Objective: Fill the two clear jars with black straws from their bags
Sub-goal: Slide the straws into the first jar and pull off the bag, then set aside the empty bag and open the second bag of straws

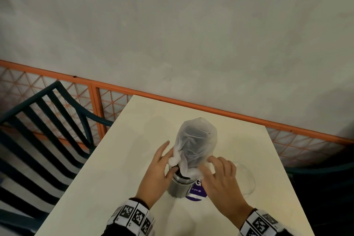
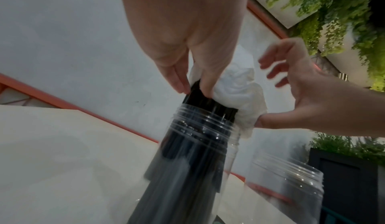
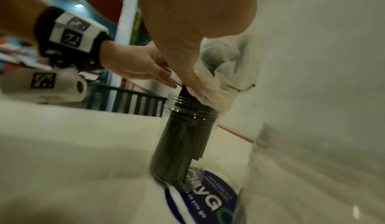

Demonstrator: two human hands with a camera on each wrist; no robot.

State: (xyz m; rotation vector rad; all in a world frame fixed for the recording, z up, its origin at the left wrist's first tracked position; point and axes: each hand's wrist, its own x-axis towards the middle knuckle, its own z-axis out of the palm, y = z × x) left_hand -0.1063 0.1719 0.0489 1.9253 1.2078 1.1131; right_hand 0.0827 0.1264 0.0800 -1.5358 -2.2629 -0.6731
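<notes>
The left hand (image 2: 187,29) has its fingers (image 2: 177,80) pinching the bag (image 1: 197,143) where it bunches over the straws (image 2: 200,99). The right hand (image 1: 222,176) holds the bag's other side with its thumb, the other fingers spread loose. The straws already stand in the near jar (image 3: 183,137), at the counter's (image 1: 107,188) middle, the bag still capping their tops. I judge the bag is being stripped off; next comes a straight upward pull without dragging straws out. The second jar (image 1: 247,180) waits empty at 3 o'clock, close enough to be knocked. A purple sticker (image 1: 197,191) lies under the jars; a chair (image 1: 47,120) stands at 10 o'clock.
</notes>
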